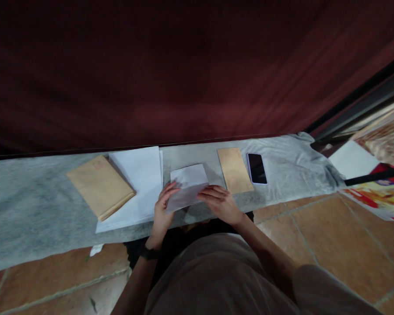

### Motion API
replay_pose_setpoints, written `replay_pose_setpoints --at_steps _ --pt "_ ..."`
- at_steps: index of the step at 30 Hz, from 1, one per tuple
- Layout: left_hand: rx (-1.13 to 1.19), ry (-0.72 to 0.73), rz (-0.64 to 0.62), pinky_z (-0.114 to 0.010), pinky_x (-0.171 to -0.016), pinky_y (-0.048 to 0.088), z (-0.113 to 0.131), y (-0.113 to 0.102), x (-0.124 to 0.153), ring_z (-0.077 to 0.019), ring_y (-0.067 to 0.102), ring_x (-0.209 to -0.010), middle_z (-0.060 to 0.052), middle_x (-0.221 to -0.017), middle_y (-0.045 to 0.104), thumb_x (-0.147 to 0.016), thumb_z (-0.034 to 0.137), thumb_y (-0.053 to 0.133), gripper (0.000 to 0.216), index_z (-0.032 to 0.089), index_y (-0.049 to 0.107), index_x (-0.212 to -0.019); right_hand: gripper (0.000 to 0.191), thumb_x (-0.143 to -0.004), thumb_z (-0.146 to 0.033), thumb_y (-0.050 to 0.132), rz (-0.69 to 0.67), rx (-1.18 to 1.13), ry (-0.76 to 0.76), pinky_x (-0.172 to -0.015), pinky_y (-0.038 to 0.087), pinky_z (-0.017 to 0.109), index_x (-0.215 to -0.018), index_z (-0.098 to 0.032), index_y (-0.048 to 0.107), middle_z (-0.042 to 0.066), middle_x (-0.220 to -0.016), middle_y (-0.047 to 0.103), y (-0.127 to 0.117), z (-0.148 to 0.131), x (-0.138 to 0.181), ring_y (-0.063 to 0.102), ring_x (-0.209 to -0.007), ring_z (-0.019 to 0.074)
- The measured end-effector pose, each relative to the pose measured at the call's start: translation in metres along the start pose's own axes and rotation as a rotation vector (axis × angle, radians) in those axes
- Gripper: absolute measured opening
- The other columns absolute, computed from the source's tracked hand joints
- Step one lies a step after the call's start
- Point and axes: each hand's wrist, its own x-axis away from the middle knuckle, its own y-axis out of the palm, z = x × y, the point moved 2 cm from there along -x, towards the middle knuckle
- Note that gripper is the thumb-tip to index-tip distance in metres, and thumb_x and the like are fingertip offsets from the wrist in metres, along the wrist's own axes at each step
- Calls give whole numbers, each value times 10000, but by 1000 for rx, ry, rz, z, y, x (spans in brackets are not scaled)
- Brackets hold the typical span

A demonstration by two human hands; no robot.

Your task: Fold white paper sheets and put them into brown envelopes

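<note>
A folded white sheet of paper (188, 186) sits at the middle of the grey cloth-covered bench (36, 205). My left hand (163, 205) grips its left edge with thumb and fingers pinched. My right hand (220, 202) lies over its right edge, fingers curled onto the paper. The sheet's near half is lifted off the cloth between both hands.
Left of the hands lie a stack of white sheets (136, 183) and a brown envelope pile (100, 186). To the right lie a narrow brown envelope (234, 169) and a dark phone (257, 168). A dark red curtain (184, 70) hangs behind. Tiled floor (331, 232) lies below.
</note>
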Motion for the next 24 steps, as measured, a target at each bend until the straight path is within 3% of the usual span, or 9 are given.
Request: replay_pose_setpoints --at_steps 4,10,13,16,20,24 --pt "-133 95 -192 -527 -1113 486 -11 6 10 -257 633 -1246 -60 -1245 732 -869 162 572 291 277 749 -1070 297 -976 -146 574 -3 -66 57 -1074 509 389 -1190 -267 742 51 -1195 757 15 12 15 677 -1143 206" --pt "-336 183 -334 -555 -1151 458 -12 5 23 -250 606 -1301 -50 -1302 712 -799 26 538 454 280 735 -1121 467 -890 -108 639 -62 -219 208 -1107 488 416 -1333 -259 642 59 -1308 709 38 37 47 640 -1231 209" --pt "-347 162 -347 -523 -1127 488 -8 1 22 -250 615 -1288 -52 -1305 711 -848 111 578 334 277 744 -1084 316 -900 -109 628 -65 -218 222 -1080 501 425 -1178 -236 709 65 -1191 756 42 45 49 677 -1148 217" --pt "-335 110 -329 -473 -1082 520 -4 0 17 -250 669 -1192 -51 -1236 743 -904 272 604 212 281 756 -1050 180 -944 -206 622 -32 -176 341 -1032 520 407 -1095 -217 718 82 -1132 765 46 52 43 700 -1091 228" --pt "-358 -70 -202 -362 -816 575 1 0 6 -246 727 -865 -64 -925 793 -911 447 613 239 258 760 -905 211 -983 -285 572 28 -167 543 -921 551 358 -1165 -208 646 73 -1044 762 50 59 30 719 -996 221" --pt "-388 -216 -111 -292 -636 481 3 4 -5 -196 653 -659 -42 -784 753 -895 454 611 266 221 739 -893 311 -989 -287 553 93 -208 601 -832 554 316 -1291 -216 540 60 -1021 755 55 62 17 729 -952 214"
